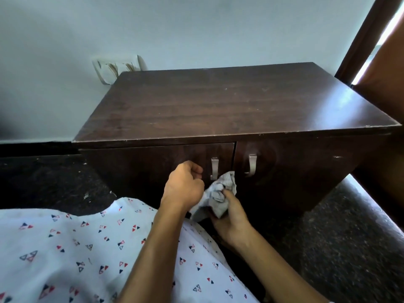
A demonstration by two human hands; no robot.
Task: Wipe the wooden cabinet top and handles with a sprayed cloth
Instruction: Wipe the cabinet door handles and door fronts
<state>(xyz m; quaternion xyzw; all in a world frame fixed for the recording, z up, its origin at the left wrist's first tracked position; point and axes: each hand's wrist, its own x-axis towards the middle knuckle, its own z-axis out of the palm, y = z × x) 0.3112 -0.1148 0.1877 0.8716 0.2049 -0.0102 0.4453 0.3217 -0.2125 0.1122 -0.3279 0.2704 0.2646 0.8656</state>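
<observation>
A dark wooden cabinet stands against the wall, its bare top (229,101) slightly scuffed. Two metal handles hang on its doors: the left handle (214,168) and the right handle (252,164). A crumpled grey cloth (215,196) is bunched just below the left handle, its upper tip between the two doors. My right hand (231,217) grips the cloth from below. My left hand (184,185) is curled beside the left handle and holds the cloth's left edge.
A white switch plate (119,66) sits on the wall behind the cabinet's left corner. A brown wooden frame (367,38) rises at the right. Dark speckled floor (341,248) surrounds the cabinet. My patterned white garment (65,248) fills the lower left.
</observation>
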